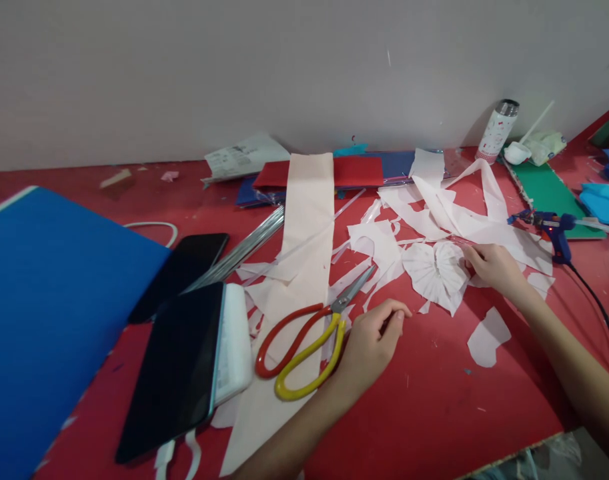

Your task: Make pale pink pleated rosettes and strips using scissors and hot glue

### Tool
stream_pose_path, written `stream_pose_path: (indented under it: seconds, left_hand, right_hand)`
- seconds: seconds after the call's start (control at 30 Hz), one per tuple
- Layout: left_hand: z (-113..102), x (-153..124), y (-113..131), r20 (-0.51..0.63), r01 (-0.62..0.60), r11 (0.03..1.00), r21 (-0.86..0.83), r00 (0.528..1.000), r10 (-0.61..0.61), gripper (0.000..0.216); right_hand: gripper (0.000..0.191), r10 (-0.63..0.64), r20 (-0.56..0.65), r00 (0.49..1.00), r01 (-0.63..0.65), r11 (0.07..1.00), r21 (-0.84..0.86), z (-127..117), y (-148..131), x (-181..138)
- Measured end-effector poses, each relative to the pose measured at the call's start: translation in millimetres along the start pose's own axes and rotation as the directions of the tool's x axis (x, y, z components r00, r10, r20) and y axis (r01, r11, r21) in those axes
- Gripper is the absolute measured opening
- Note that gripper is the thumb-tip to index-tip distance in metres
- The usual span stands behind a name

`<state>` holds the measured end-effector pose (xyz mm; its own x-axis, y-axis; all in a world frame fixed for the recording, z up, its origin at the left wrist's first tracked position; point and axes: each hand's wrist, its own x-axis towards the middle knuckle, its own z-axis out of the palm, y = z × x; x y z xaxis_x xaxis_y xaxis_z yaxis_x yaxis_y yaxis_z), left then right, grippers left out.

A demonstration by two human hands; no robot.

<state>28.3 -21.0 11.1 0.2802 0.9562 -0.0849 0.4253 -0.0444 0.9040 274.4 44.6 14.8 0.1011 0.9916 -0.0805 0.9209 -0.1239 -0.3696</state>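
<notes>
By the near edge of the red surface (434,413), towards its left corner, a black tablet (177,370) lies on a white block, with a large blue board (49,320) beside it at the left edge. Just right of the tablet lie scissors (304,347) with one red and one yellow loop and the blades pointing away. The left hand (371,340) rests just beside the yellow loop. Its fingers are curled and the thumb and forefinger nearly meet; whether they pinch anything cannot be told. A loose white scrap (489,337) lies well to its right. A long pale strip (304,253) runs from the near edge under the scissors to the far edge. Further in, near the middle, lies a pleated white paper round (437,270). The right hand (491,267) is at its right rim, fingers bent and closed on the paper's edge. Left of the strip lie a dark phone (181,273) and a bundle of metal wires (239,250). At the right a blue glue gun (554,227) lies among white offcuts. Along the far edge are red and blue sheets (357,171), a green sheet (549,190) and an upright bottle (498,130).
</notes>
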Motion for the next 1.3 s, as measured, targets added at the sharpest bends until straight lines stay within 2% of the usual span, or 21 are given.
stream_pose_path:
  seconds: [0.2, 0.43, 0.63, 0.7, 0.83, 0.93, 1.0, 1.07, 1.1, 1.17, 1.3]
  left_hand:
    - [0, 0, -1, 0.019, 0.001, 1.0, 0.008, 1.0, -0.001, 0.02]
    - [1, -1, -3, -0.012, -0.07, 0.992, 0.107, 0.997, 0.072, 0.02]
    - [2, -1, -4, -0.019, -0.125, 0.982, 0.144, 0.991, 0.129, 0.02]
    - [2, -1, -4, -0.021, -0.127, 0.98, 0.155, 0.991, 0.132, 0.02]
    - [2, -2, -4, -0.017, -0.144, 0.972, 0.184, 0.989, 0.15, 0.02]
    - [2, -2, -3, -0.01, -0.144, 0.972, 0.184, 0.989, 0.148, 0.02]
    - [2, -2, -3, -0.011, -0.149, 0.971, 0.189, 0.988, 0.154, 0.02]
    - [3, -3, -4, -0.008, -0.181, 0.96, 0.212, 0.982, 0.186, 0.02]
    - [3, -3, -5, -0.003, -0.208, 0.951, 0.231, 0.977, 0.214, 0.02]
    - [6, -4, -7, 0.014, -0.271, 0.924, 0.271, 0.961, 0.277, 0.02]
    - [11, -6, -11, 0.049, -0.331, 0.886, 0.325, 0.941, 0.334, 0.02]
  right_hand:
    - [0.046, 0.024, -0.079, 0.997, -0.031, 0.995, -0.093, -2, 5, 0]
    - [0.045, 0.013, -0.131, 0.991, -0.019, 0.999, -0.043, -14, 10, -1]
    - [0.042, -0.01, -0.334, 0.942, -0.036, 0.991, -0.131, -45, 19, -22]
    - [0.045, 0.038, -0.371, 0.928, -0.1, 0.983, -0.151, -55, 27, -36]
    - [0.043, 0.198, -0.258, 0.946, -0.259, 0.938, -0.231, -70, 57, -59]
    - [0.04, 0.335, -0.246, 0.91, -0.395, 0.882, -0.259, -75, 87, -65]
    - [0.038, 0.362, -0.305, 0.881, -0.437, 0.869, -0.232, -75, 106, -60]
    - [0.036, 0.28, -0.349, 0.894, -0.366, 0.907, -0.21, -73, 121, -49]
    - [0.037, 0.241, -0.335, 0.911, -0.319, 0.926, -0.201, -72, 127, -42]
    - [0.043, 0.262, -0.264, 0.928, -0.302, 0.945, -0.124, -68, 136, -27]
    - [0.04, 0.256, -0.321, 0.912, -0.264, 0.964, 0.018, -62, 147, -3]
